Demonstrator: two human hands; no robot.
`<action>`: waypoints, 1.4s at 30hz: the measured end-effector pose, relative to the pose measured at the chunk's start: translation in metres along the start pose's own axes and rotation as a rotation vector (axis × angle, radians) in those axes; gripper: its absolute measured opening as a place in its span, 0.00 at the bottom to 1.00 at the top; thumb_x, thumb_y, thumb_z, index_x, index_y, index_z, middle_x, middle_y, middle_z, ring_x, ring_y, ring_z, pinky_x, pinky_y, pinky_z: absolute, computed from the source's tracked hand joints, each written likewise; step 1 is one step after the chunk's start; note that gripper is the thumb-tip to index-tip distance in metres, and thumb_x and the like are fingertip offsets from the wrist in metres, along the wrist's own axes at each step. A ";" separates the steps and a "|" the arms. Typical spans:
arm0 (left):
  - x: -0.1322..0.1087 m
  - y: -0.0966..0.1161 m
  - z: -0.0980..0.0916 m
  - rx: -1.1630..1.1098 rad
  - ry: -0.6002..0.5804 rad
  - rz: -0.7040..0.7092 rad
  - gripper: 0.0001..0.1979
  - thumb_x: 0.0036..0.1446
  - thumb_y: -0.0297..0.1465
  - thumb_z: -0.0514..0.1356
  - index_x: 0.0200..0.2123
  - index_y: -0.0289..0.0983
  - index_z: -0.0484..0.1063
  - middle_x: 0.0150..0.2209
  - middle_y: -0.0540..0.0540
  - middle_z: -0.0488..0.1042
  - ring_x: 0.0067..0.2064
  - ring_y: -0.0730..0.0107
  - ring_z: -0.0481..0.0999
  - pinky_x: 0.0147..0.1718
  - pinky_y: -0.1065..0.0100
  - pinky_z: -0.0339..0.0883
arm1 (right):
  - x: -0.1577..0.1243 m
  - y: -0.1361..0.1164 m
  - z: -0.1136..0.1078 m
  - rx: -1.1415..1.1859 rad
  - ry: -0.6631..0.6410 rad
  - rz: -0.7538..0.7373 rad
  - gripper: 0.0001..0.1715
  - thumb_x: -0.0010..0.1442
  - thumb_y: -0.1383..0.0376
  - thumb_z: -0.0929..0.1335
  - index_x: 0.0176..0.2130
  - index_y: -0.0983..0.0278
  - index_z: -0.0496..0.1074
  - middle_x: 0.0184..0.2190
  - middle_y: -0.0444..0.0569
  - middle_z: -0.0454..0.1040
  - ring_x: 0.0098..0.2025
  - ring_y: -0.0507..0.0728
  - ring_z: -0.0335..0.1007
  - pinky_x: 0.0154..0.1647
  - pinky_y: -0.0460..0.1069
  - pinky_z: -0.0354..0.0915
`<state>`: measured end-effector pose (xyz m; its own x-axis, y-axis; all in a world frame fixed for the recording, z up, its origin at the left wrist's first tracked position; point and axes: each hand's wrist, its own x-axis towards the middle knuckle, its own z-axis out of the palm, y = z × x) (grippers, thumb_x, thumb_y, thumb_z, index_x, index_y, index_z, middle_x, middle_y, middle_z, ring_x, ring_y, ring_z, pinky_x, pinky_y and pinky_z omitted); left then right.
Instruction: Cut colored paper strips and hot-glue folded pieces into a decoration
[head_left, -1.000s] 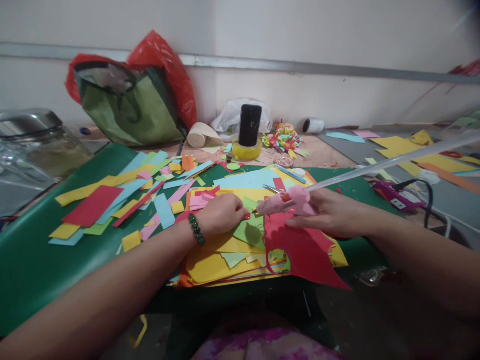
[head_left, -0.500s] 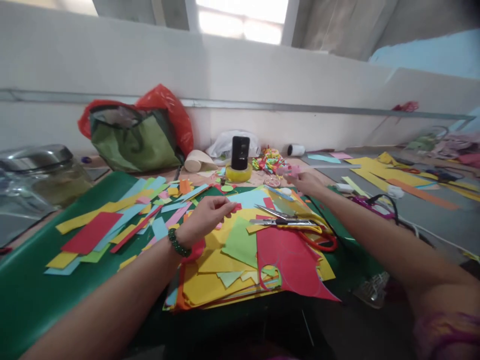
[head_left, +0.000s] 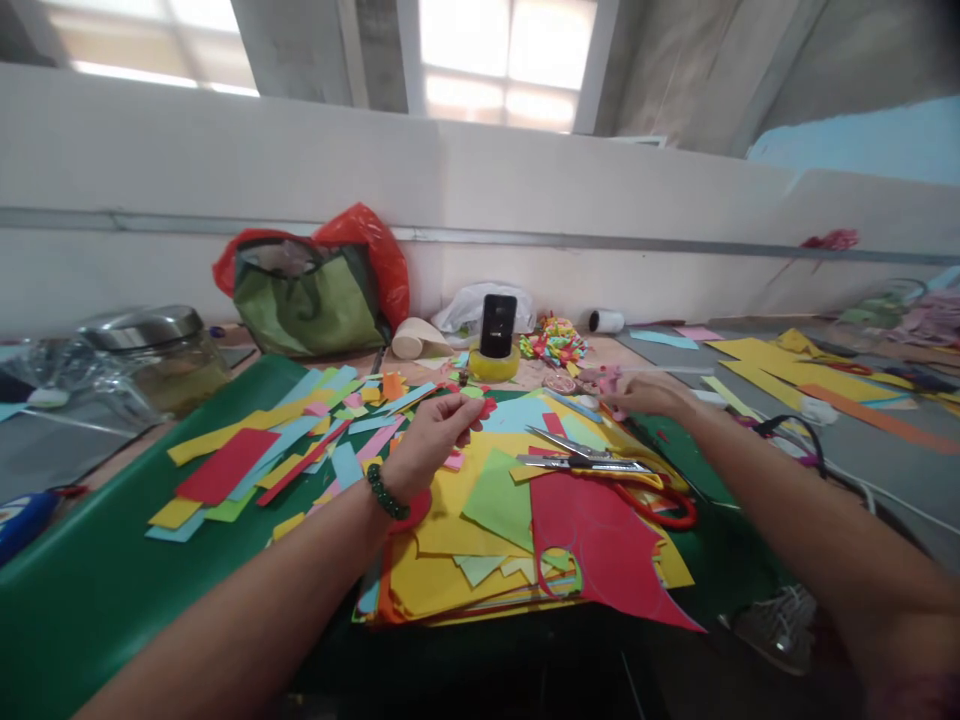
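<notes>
My left hand (head_left: 442, 428), with a dark bead bracelet on its wrist, is closed in a pinch on a small red paper piece (head_left: 489, 408) above the paper stack. Farther right, my right hand (head_left: 651, 396) reaches past the stack, fingers bent together. Something small and pink (head_left: 609, 380) shows at its fingertips; whether it is gripped is unclear. Below the hands lie scissors (head_left: 570, 440) with red and yellow handles and a box cutter (head_left: 589, 464), on top of yellow, green and red paper sheets (head_left: 600, 535). The red sheet has round cutouts.
Coloured paper strips (head_left: 300, 430) are scattered on the green mat (head_left: 82, 600) at left. Behind stand a phone (head_left: 498, 325) on a yellow tape roll (head_left: 493, 366), a green bag (head_left: 307, 300) and a lidded jar (head_left: 161, 350). A cord (head_left: 814, 430) lies at right.
The view has tilted up and shifted left, so everything sits lower and farther right. My right hand has drawn back slightly; my left hand still pinches the red piece.
</notes>
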<state>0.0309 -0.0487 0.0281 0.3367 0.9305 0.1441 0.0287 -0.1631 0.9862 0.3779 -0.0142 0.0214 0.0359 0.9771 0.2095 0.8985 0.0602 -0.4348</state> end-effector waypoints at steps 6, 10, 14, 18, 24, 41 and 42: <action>-0.002 -0.002 0.005 0.004 0.056 0.050 0.22 0.46 0.50 0.63 0.21 0.36 0.67 0.20 0.53 0.65 0.21 0.78 0.60 0.19 0.75 0.53 | -0.042 -0.080 -0.005 0.119 -0.171 -0.149 0.19 0.55 0.53 0.67 0.21 0.63 0.70 0.17 0.44 0.67 0.22 0.52 0.59 0.22 0.48 0.50; -0.003 -0.001 0.006 0.078 0.103 0.111 0.21 0.48 0.49 0.61 0.21 0.36 0.69 0.19 0.52 0.65 0.21 0.77 0.60 0.19 0.74 0.54 | -0.058 -0.145 0.019 0.536 -0.218 -0.264 0.13 0.51 0.56 0.67 0.29 0.64 0.72 0.20 0.41 0.67 0.22 0.50 0.59 0.23 0.46 0.55; -0.003 -0.003 0.005 0.124 0.107 0.145 0.21 0.49 0.49 0.60 0.21 0.36 0.69 0.19 0.52 0.65 0.22 0.77 0.61 0.19 0.74 0.55 | -0.053 -0.165 0.036 0.773 -0.219 -0.187 0.13 0.48 0.56 0.69 0.29 0.64 0.72 0.21 0.42 0.69 0.21 0.48 0.59 0.22 0.46 0.56; -0.002 -0.006 0.006 0.115 0.084 0.144 0.21 0.48 0.50 0.61 0.21 0.36 0.68 0.19 0.52 0.65 0.22 0.76 0.62 0.18 0.74 0.57 | -0.049 -0.164 0.045 0.841 -0.193 -0.107 0.14 0.46 0.56 0.70 0.27 0.65 0.72 0.21 0.43 0.71 0.20 0.47 0.59 0.22 0.45 0.58; -0.003 -0.004 0.008 0.117 0.077 0.144 0.23 0.47 0.51 0.61 0.20 0.36 0.67 0.19 0.53 0.63 0.23 0.76 0.61 0.20 0.74 0.58 | -0.050 -0.163 0.048 0.833 -0.192 -0.061 0.11 0.45 0.59 0.71 0.25 0.65 0.72 0.20 0.42 0.71 0.20 0.47 0.61 0.22 0.45 0.59; -0.005 -0.004 0.007 0.156 0.006 0.117 0.22 0.50 0.49 0.60 0.19 0.35 0.67 0.20 0.52 0.61 0.23 0.77 0.58 0.19 0.74 0.52 | -0.047 -0.160 0.052 0.906 -0.179 -0.071 0.11 0.44 0.59 0.71 0.24 0.65 0.73 0.20 0.42 0.71 0.20 0.46 0.60 0.21 0.44 0.59; -0.005 -0.004 0.007 0.160 0.005 0.117 0.22 0.50 0.48 0.60 0.19 0.35 0.67 0.20 0.52 0.62 0.23 0.77 0.58 0.19 0.74 0.52 | -0.047 -0.160 0.052 0.907 -0.180 -0.074 0.11 0.44 0.58 0.71 0.24 0.65 0.72 0.20 0.42 0.71 0.20 0.46 0.61 0.21 0.44 0.59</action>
<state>0.0357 -0.0553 0.0231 0.3423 0.9034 0.2581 0.1393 -0.3204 0.9370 0.2099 -0.0590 0.0358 -0.1443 0.9768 0.1580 0.2069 0.1860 -0.9605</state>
